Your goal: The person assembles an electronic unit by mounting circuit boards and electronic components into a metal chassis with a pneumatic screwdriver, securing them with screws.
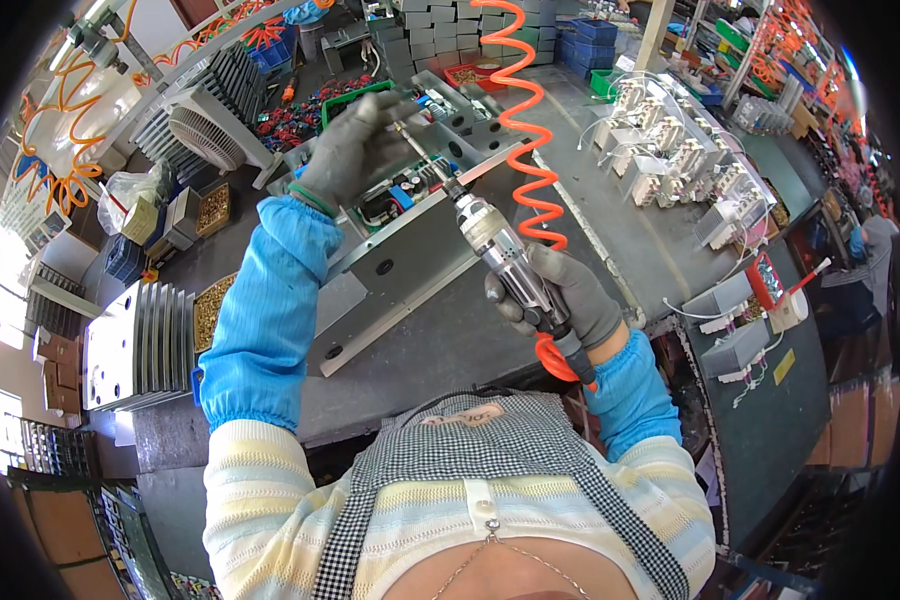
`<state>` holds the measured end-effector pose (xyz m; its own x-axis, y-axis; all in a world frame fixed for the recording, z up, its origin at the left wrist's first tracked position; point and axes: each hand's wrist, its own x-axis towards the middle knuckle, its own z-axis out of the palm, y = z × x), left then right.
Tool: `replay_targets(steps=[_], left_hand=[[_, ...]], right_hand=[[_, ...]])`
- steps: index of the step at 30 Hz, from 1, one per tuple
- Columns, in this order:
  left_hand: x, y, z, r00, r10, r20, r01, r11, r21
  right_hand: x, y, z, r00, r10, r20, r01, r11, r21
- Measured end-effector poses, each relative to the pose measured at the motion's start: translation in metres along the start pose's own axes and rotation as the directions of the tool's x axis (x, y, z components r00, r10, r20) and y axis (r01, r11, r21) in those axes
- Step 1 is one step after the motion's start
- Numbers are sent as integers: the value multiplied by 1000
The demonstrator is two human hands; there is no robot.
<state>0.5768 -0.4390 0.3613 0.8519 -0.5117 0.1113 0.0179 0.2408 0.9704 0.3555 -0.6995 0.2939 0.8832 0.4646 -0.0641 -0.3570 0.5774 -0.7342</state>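
Observation:
My right hand (576,292), in a grey glove, is closed around a silver air screwdriver (505,255). The tool's long bit points up and left, over a grey metal housing (410,275). Close by the bit's tip is my left hand (355,150), also gloved; its fingers are smeared, and whether they pinch anything small does not show. Beneath that hand and the bit lies a circuit board (395,200) with blue and dark parts, set in the housing. Part of the board is hidden by the left hand.
An orange coiled air hose (530,130) hangs down near the screwdriver. Bins of brass-coloured screws (213,210) stand at left, by stacked metal plates (135,345) and a grey fan (210,130). A green tray (355,98) lies beyond. White wired units (670,150) cover the right bench.

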Motion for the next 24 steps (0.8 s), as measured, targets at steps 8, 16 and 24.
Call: replay_targets(steps=[8,16,24], left_hand=[[36,-65,-178,997,-70,42,35,833,553],[47,-57,-126,896,-429,-111,441,836,326],[46,-67,-150,907,-401,-128,419,833,362]], right_hand=[[-30,24,32,982,145,-125,-180,921,-345],[-12,74,30,977,109,-184,-170,918,-359],[5,80,31,977,143,-159,-188,926,-326]])
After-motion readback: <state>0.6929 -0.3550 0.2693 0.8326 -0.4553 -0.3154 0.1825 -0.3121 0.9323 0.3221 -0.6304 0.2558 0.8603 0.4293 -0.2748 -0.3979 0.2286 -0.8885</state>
